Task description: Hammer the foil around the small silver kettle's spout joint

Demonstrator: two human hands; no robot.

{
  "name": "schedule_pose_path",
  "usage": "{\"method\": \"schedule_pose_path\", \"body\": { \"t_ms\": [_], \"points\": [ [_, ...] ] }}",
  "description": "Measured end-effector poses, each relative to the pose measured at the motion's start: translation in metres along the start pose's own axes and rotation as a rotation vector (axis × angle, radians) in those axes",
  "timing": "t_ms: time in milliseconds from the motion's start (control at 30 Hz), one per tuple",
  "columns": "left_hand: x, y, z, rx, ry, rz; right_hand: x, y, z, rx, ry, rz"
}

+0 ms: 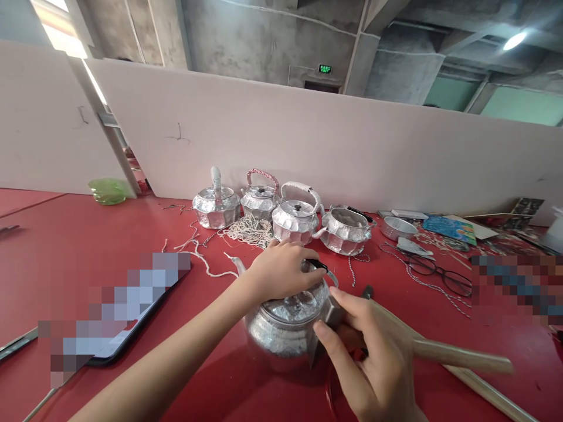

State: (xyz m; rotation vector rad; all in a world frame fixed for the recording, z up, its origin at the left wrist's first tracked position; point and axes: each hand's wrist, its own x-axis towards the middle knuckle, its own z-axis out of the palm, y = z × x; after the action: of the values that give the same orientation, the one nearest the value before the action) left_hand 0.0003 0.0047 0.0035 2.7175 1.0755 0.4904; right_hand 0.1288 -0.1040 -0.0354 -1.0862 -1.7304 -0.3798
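A silver metal teapot (pixel 279 340) with a hammered surface stands before me on the red table. My left hand (pixel 285 266) lies over its top, with the fingers curled around its handle (pixel 317 265), which has a black part. The pot's spout (pixel 238 265) points away to the left. Against the pot's right side, my right hand (pixel 378 357) grips a hammer close to its grey metal head, between thumb and fingers. The hammer's wooden handle (pixel 461 354) sticks out to the right beyond the hand. My palm hides part of the head.
Several silver teapots (pixel 294 225) line the back by a white partition (pixel 308 140), with tangled cord (pixel 250 231) among them. A phone (pixel 132 322) lies left. Rightward are glasses (pixel 440 275), a small metal bowl (pixel 398 227) and another wooden handle (pixel 488 392).
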Motion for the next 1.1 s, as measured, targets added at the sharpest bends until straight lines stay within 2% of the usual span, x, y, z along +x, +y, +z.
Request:
{"method": "schedule_pose_path", "body": {
  "t_ms": [133,233,367,467,600,733,833,933,1033,1100],
  "points": [
    [-0.0001,-0.0003,0.0010,-0.010,0.010,0.006,0.0038,-0.0017,-0.0002,-0.014,0.034,0.025],
    [0.0000,-0.0003,0.0020,-0.007,0.016,0.002,0.0067,-0.0033,0.0003,-0.065,-0.059,-0.059],
    [-0.0002,-0.0008,0.0024,-0.005,0.020,0.008,0.0086,-0.0038,0.0001,-0.038,0.079,-0.059],
    [-0.0007,-0.0011,0.0023,-0.007,0.017,0.002,0.0082,-0.0039,0.0003,-0.052,0.018,-0.055],
    [-0.0008,-0.0014,0.0024,0.002,0.021,-0.004,0.0058,-0.0048,0.0006,-0.002,0.128,-0.052],
    [0.0002,-0.0016,0.0029,0.003,0.024,0.006,0.0039,-0.0048,0.0004,0.001,0.028,0.002],
    [0.0008,-0.0014,0.0032,0.011,0.023,0.000,0.0041,-0.0049,0.0006,0.005,0.057,0.011],
    [0.0007,-0.0013,0.0033,0.009,0.026,0.004,0.0053,-0.0048,0.0014,-0.004,-0.011,0.004],
    [0.0007,-0.0011,0.0027,0.012,0.018,-0.003,0.0059,-0.0049,0.0023,0.021,0.031,0.024],
    [0.0008,-0.0009,0.0022,0.014,0.016,-0.004,0.0058,-0.0056,0.0027,0.003,0.005,0.019]
  ]
}}
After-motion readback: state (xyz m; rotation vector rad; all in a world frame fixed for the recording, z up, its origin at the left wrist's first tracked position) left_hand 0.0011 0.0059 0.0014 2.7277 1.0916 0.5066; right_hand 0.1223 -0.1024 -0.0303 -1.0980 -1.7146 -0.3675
